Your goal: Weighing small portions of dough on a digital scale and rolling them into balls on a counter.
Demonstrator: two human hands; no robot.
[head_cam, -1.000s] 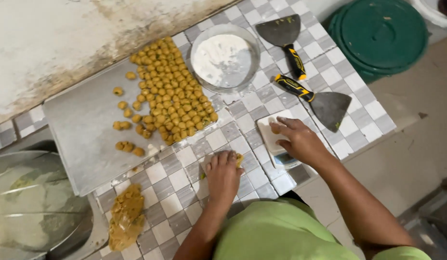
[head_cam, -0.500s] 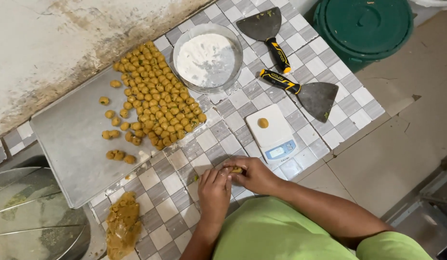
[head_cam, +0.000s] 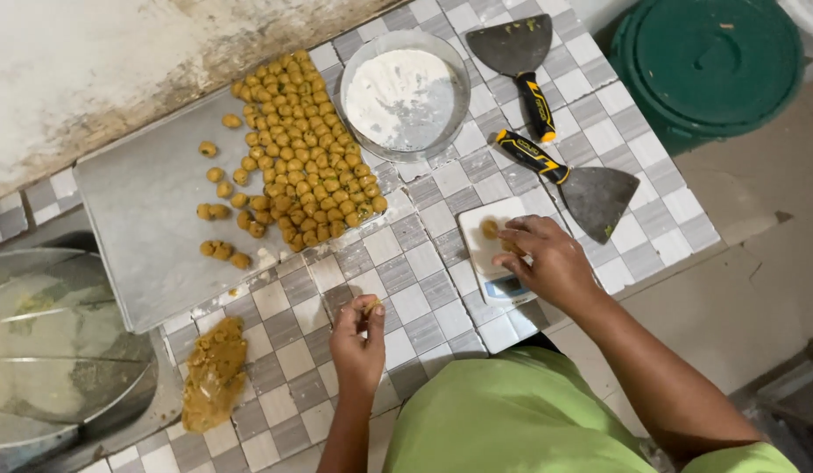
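Two scrapers (head_cam: 547, 131) and a flour bowl (head_cam: 405, 95) sit near the tiled counter's (head_cam: 424, 228) far edge. Left hand (head_cam: 358, 337) pinches a dough bit (head_cam: 371, 307); right hand (head_cam: 547, 258) pinches dough over the scale (head_cam: 485, 250).

I see a matt metal tray (head_cam: 144, 219), glossy checked tiles on the table (head_cam: 424, 245), steel-bladed scrapers (head_cam: 590, 188) with rubbery handles, and a smooth white plastic scale (head_cam: 490, 258).

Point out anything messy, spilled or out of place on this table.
White powder is spilled on the tiles beside the flour bowl. Several dough balls lie scattered apart from the packed cluster on the tray. Both scrapers carry dough smears. Nothing looks damaged.
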